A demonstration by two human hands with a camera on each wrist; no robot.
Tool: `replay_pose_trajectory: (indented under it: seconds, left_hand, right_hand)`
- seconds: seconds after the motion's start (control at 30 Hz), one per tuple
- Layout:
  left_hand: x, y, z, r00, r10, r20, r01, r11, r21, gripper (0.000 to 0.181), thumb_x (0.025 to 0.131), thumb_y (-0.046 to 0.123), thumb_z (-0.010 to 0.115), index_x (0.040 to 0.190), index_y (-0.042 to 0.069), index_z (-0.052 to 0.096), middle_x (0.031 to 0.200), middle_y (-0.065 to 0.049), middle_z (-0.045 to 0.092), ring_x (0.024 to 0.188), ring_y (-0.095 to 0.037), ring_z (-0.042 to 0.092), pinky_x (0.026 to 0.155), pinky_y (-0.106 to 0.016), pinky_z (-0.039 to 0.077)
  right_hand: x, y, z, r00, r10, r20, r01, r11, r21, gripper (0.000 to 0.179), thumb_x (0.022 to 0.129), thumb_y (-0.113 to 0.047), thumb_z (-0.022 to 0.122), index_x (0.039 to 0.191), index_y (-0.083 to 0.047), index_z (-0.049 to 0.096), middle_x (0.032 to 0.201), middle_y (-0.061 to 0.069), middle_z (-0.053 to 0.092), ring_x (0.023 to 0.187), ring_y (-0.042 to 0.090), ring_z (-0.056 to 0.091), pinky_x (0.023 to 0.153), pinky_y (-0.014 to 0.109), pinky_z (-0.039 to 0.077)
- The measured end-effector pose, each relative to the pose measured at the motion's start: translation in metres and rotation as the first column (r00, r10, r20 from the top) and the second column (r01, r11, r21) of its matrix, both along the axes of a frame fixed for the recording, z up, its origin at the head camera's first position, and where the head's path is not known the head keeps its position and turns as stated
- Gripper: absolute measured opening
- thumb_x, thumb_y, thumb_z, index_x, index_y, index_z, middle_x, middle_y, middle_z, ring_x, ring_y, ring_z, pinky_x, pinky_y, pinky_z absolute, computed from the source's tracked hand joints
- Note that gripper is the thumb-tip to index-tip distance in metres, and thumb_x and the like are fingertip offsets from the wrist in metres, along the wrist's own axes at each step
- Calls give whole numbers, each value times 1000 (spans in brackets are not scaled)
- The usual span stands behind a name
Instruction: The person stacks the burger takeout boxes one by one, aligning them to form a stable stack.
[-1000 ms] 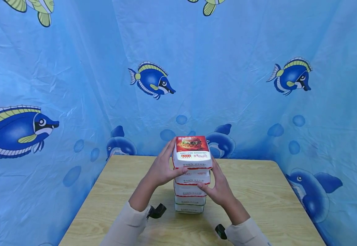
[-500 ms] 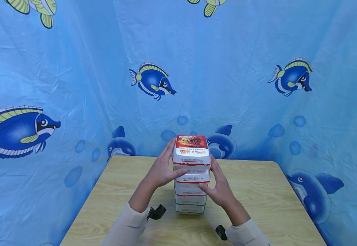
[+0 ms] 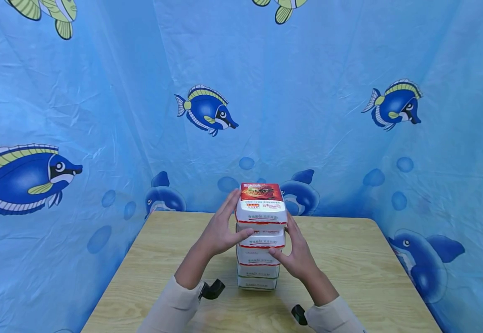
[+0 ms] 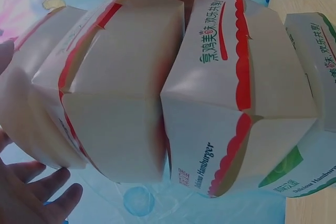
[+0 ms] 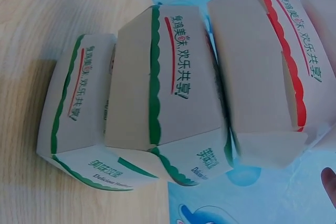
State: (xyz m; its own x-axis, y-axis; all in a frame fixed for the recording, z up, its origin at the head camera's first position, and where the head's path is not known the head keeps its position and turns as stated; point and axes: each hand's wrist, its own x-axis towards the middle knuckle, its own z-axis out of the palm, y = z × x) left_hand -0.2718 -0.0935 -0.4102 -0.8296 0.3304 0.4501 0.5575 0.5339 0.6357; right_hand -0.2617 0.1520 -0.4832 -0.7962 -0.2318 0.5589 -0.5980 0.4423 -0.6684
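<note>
Several white cardboard hamburger boxes [image 3: 257, 270] stand in one upright stack on the table. The top box [image 3: 262, 210] has a burger picture on its red lid and sits slightly out of line with those below. My left hand [image 3: 216, 233] lies along its left side, fingers extended, thumb across the front of the upper boxes. My right hand [image 3: 300, 256] is at the stack's right side, its thumb near the front of a middle box [image 4: 226, 56]. Green-edged boxes [image 5: 136, 77] form the lower part. Some fingertips are hidden behind the boxes.
The stack rests on a light wooden table [image 3: 162, 259]. A blue curtain [image 3: 275, 92] printed with fish and dolphins hangs behind and at both sides. Small black devices [image 3: 213, 289] sit at the wrists.
The top box has turned a little and shifted slightly to the right over the last half second. Both hands stay almost in the same place around the stack.
</note>
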Motion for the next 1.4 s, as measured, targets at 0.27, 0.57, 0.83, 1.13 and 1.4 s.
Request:
replay_pose_trajectory:
  seconds: [0.27,0.57,0.83,1.13,1.4]
  left_hand:
    - [-2,-3,-7,997,-31,-78,32,999,22,92,82,54,70,156,37,18,161,3,15,142,-31,25,98,-66,35]
    - [-6,-5,-15,992,-88,-95,99,989,114,94,79,53,75,155,35,23,162,3,11,145,-30,16,102,-68,29]
    - [-5,-5,-14,989,-96,-108,109,986,124,93,80,55,74,155,33,24,162,2,13,145,-28,18,102,-67,31]
    - [-1,-3,-11,986,-109,-123,126,983,133,94,78,38,81,155,31,26,161,4,14,142,-28,25,101,-65,33]
    - [-3,-4,-15,988,-113,-105,127,981,146,95,79,43,79,155,31,24,162,0,14,134,-25,39,101,-65,33]
  right_hand:
    - [3,-1,-1,1000,-14,26,14,1000,2,100,80,-38,75,157,-32,11,159,-3,22,137,30,33,97,63,40]
    - [4,0,0,999,-22,23,22,1000,9,101,79,-39,76,157,-33,11,158,-4,24,131,28,41,95,65,41]
    - [3,1,-2,1000,-4,14,4,1000,14,102,80,-37,76,157,-31,10,159,-3,20,130,28,42,95,65,40]
    - [7,2,-2,999,-16,40,16,1000,13,103,80,-38,76,157,-32,8,161,-6,12,135,32,36,93,70,38]
    - [7,1,-3,999,-19,37,19,1000,9,103,80,-37,76,157,-32,8,162,-5,11,137,34,34,93,71,37]
